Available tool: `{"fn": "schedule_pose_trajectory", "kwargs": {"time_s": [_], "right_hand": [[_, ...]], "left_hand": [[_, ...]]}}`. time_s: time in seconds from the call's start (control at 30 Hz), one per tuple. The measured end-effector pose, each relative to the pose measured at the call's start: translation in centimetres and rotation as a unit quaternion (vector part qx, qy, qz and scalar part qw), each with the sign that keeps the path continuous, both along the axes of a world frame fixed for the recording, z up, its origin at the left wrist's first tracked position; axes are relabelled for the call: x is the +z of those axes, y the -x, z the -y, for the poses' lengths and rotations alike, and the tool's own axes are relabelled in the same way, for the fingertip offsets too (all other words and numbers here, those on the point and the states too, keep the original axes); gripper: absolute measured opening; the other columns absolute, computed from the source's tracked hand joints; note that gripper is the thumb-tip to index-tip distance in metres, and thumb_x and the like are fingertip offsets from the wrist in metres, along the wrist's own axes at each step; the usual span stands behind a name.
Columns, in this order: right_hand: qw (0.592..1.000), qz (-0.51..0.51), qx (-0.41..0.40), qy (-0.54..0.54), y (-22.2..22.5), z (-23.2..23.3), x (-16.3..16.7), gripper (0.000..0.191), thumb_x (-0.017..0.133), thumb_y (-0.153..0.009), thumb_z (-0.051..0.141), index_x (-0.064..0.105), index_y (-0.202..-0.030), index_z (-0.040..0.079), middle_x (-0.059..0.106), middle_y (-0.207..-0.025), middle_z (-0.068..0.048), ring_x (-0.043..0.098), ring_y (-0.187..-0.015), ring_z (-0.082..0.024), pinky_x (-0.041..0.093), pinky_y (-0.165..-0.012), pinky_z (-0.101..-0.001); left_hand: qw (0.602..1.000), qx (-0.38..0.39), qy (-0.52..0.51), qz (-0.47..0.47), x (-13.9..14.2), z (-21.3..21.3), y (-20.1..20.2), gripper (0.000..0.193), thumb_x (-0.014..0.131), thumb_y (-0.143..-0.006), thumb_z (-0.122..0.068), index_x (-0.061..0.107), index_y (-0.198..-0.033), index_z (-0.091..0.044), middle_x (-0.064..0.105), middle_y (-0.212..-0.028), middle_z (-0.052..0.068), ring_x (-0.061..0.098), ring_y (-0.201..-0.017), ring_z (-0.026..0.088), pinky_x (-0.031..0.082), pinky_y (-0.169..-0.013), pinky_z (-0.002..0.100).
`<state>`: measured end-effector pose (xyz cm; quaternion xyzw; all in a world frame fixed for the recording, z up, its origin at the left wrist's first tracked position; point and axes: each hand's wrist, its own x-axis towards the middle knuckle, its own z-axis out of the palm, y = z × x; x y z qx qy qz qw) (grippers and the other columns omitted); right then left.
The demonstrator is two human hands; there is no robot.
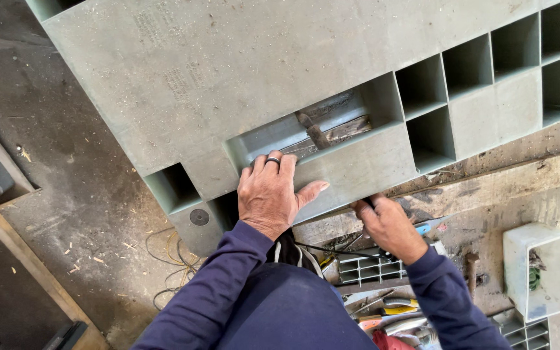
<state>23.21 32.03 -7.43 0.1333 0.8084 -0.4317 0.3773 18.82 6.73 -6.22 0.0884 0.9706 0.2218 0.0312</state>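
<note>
Left hand (270, 193) grip hooked over grey plastic pallet (228, 78) slot edge (ring finger banded), right hand (389, 225) grip clasping its underside

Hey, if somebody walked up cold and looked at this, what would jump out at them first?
A big grey-green plastic pallet fills the upper frame, its square pockets open at the right. The left hand, wearing a dark ring, hooks its fingers into the pallet's long slot, while the right hand grips under its lower edge. Hand tools lie cluttered on the floor below.
</note>
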Motion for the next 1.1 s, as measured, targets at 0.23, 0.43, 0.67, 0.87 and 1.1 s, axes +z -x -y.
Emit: {"fn": "schedule_pose_trajectory", "kwargs": {"time_s": [0.23,0.43,0.67,0.87,1.1], "right_hand": [[0.998,0.004,-0.064,-0.021,-1.1,2.9,0.9,0.029,0.056,-0.099,0.027,0.063,-0.113,0.002,0.066,-0.069,-0.010,0.061,-0.054,-0.020,0.051,-0.053,-0.0367],[0.994,-0.028,-0.109,-0.009,-2.4,5.7,1.0,0.031,0.057,-0.100,0.028,0.062,-0.118,0.003,0.068,-0.072,-0.011,0.063,-0.058,-0.020,0.052,-0.056,-0.0364],[0.980,0.003,-0.200,-0.011,-3.9,9.8,0.9,0.030,0.053,-0.100,0.024,0.060,-0.118,0.002,0.070,-0.075,-0.012,0.069,-0.058,-0.021,0.055,-0.056,-0.0371],[0.960,0.047,-0.276,-0.013,-4.2,12.6,0.8,0.033,0.051,-0.099,0.025,0.056,-0.122,0.001,0.071,-0.076,-0.015,0.071,-0.059,-0.026,0.056,-0.057,-0.0392],[0.963,-0.040,-0.262,-0.041,-4.8,12.8,-0.6,0.034,0.050,-0.101,0.025,0.058,-0.120,-0.002,0.072,-0.082,-0.018,0.073,-0.072,-0.028,0.056,-0.067,-0.0421]], "left_hand": [[1.000,0.003,-0.005,-0.005,0.1,0.0,0.2,0.067,0.067,-0.083,-0.072,0.065,-0.101,-0.007,0.066,-0.100,0.008,0.062,-0.093,0.027,0.049,-0.075,0.041],[1.000,0.006,-0.007,-0.002,0.5,0.0,0.2,0.065,0.067,-0.084,-0.070,0.065,-0.103,-0.008,0.065,-0.101,0.008,0.061,-0.094,0.028,0.049,-0.076,0.041],[0.998,-0.006,-0.062,-0.008,0.9,0.4,0.0,0.054,0.068,-0.092,-0.057,0.065,-0.114,-0.008,0.064,-0.115,0.005,0.060,-0.105,0.028,0.048,-0.083,0.042],[0.997,-0.031,-0.076,0.012,0.7,0.9,0.2,0.049,0.068,-0.096,-0.051,0.064,-0.119,-0.008,0.064,-0.118,0.005,0.061,-0.105,0.028,0.048,-0.084,0.043],[0.996,-0.044,-0.080,0.025,0.5,1.1,0.1,0.049,0.068,-0.097,-0.049,0.063,-0.122,-0.007,0.064,-0.118,0.007,0.061,-0.106,0.029,0.049,-0.084,0.044]]}}
